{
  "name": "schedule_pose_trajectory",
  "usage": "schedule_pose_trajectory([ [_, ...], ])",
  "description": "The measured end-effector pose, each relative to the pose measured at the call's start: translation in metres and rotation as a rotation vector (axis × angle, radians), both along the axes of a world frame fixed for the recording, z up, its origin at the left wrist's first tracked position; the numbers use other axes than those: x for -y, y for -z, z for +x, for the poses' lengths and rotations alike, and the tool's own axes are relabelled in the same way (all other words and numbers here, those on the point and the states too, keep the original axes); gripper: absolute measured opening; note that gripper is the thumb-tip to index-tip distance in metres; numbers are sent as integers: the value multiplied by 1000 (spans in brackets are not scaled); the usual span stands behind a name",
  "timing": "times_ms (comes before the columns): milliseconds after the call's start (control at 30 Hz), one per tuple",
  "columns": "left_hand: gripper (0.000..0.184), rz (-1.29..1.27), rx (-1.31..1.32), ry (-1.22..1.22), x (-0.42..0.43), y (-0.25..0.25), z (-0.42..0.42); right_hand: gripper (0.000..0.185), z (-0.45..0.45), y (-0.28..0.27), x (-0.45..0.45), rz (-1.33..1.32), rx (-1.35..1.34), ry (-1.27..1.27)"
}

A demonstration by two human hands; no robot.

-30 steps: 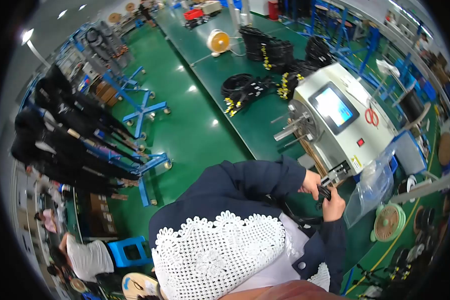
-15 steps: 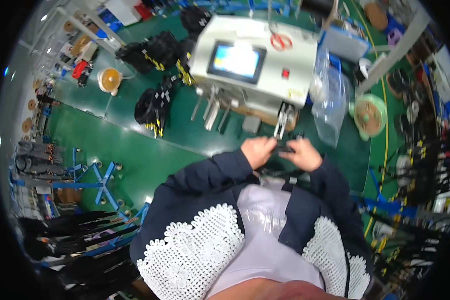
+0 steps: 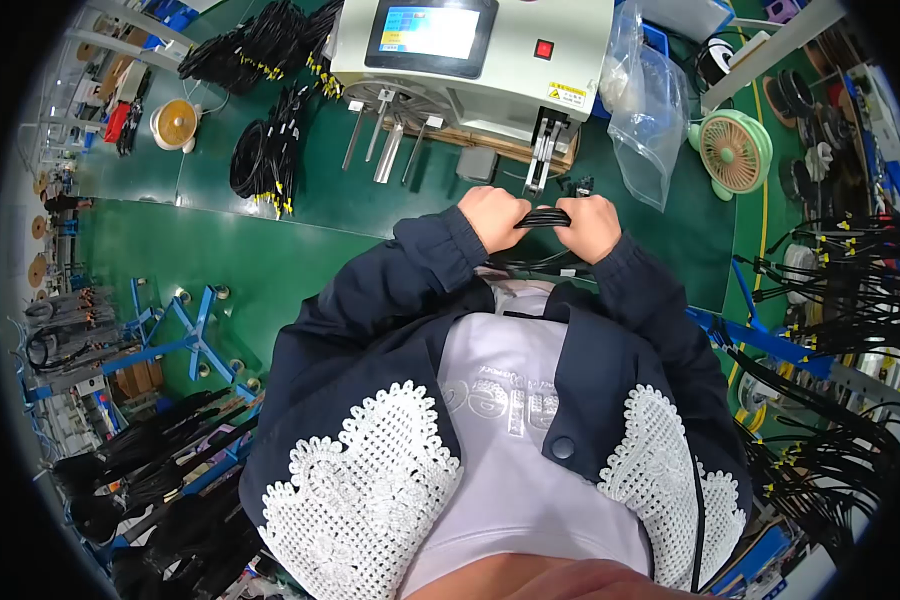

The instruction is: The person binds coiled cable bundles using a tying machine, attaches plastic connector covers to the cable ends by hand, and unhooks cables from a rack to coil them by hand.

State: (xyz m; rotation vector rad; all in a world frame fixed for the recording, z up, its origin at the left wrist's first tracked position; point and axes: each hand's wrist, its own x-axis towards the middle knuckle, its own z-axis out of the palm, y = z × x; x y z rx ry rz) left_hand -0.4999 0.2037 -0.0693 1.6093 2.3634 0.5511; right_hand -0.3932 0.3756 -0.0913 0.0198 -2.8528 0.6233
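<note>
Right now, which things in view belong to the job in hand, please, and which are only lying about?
Part of the job:
Black cable, held between left hand and right hand
Machine with lit screen, likely
Black bundles with yellow ends, probably similar work

Lying about, it seems:
Clear plastic bag
Green fan
</note>
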Motion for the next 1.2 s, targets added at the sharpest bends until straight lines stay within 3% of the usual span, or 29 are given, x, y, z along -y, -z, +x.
schedule_pose_trajectory([
  [67,23,55,-96,32,6,11,-1,14,-3,5,-2,-208,194,-24],
  [167,23,349,-218,-26,11,28,0,17,-10,-29,1,-733,739,242],
  [267,21,232,-23,-182,4,41,4,16,-13,-26,-4,-737,770,250],
  [400,18,114,175,-240,-9,55,-7,11,-7,28,-5,-283,49,137],
  [500,16,64,192,-211,-22,54,-19,13,-8,36,-6,-85,-202,121],
  [633,16,-16,222,-145,-39,53,-40,13,-28,53,-21,-85,113,277],
  [733,20,72,292,-132,-44,63,-56,18,-49,71,-38,-195,155,342],
  [800,23,23,179,-162,-48,79,-65,22,-62,87,-48,-264,151,318],
  [900,28,-87,79,-176,-66,104,-84,24,-84,98,-59,-572,526,479],
  [933,28,-116,64,-161,-73,113,-92,28,-87,97,-61,-667,530,533],
  [1200,30,-285,105,-112,-104,161,-131,27,-129,148,-89,-613,770,600],
])
